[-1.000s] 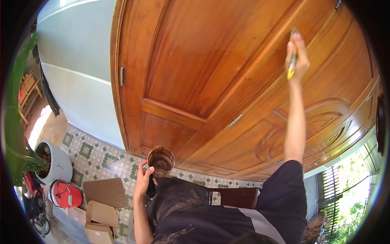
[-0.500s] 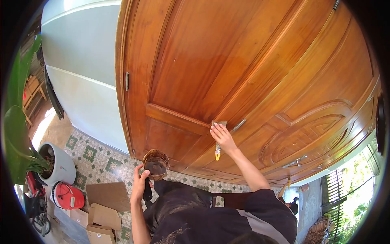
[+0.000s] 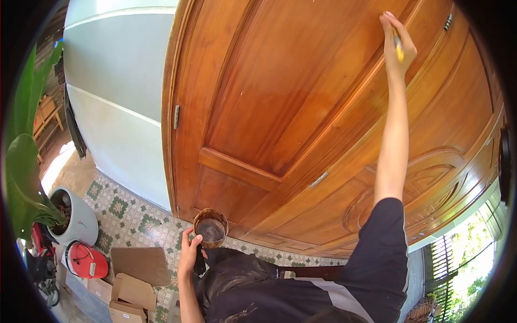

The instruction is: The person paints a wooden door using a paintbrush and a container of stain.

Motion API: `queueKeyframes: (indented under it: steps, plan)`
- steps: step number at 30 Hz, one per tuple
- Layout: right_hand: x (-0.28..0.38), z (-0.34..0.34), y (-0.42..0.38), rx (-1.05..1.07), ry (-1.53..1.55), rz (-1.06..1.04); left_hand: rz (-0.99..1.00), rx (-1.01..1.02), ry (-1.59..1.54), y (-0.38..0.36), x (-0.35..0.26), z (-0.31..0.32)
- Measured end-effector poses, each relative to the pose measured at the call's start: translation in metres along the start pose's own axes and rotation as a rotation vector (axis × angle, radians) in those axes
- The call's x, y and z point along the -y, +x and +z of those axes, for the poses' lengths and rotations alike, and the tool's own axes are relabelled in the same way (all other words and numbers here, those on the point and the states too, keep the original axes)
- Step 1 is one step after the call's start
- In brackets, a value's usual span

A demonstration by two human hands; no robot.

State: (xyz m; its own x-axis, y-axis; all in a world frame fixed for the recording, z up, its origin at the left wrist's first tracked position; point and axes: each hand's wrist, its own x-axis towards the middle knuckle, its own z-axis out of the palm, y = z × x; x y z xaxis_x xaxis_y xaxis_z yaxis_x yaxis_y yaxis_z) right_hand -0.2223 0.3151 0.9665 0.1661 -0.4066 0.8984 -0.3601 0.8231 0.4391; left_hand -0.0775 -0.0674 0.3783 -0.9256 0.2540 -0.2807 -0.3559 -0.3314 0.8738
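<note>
My right hand is stretched far up the glossy wooden door, fingers closed around a paintbrush. The brush's yellow handle end shows past the palm, while the fingers hide its bristles. This hand is close against the raised moulding beside the tall upper panel. Low down near the door's bottom, my left hand grips a cup by its dark handle. Brown drips stain the cup's rim and walls, and its mouth faces up toward me.
A pale wall panel adjoins the door's left edge. On the patterned tile floor stand a grey planter, a red jug, a brown board and an open cardboard box. Metal hinges project from the door.
My right hand has swept the brush from the lower middle of the door up to the upper right, straightening the arm. My left hand and the cup have shifted slightly down in view.
</note>
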Motion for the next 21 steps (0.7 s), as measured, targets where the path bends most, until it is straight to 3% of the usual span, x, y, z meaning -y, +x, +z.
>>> queueKeyframes:
  steps: [1,3,6,9,12,17,19,21]
  plan:
    - [-0.006,0.013,0.000,-0.004,0.004,-0.003,0.004,-0.002,-0.008,0.001,0.001,-0.001]
    - [-0.013,0.042,-0.015,-0.258,-0.104,0.257,0.006,-0.009,-0.025,-0.001,0.003,-0.002]
    - [0.007,0.067,-0.065,-0.397,-0.047,0.181,0.026,-0.025,-0.042,-0.001,0.001,-0.002]
    - [0.058,0.067,-0.126,-0.259,0.050,0.222,0.026,-0.045,-0.061,-0.003,0.004,-0.013]
    - [0.101,0.065,-0.191,-0.157,-0.004,0.124,0.041,-0.063,-0.021,-0.004,0.006,-0.021]
    - [0.198,0.068,-0.299,0.102,0.120,0.347,0.032,-0.098,-0.076,-0.004,0.001,-0.029]
    - [0.234,0.066,-0.343,0.356,0.037,0.237,0.026,-0.108,-0.064,-0.007,-0.003,-0.030]
    - [0.249,0.077,-0.367,0.399,0.119,0.128,0.025,-0.129,-0.056,-0.009,-0.006,-0.034]
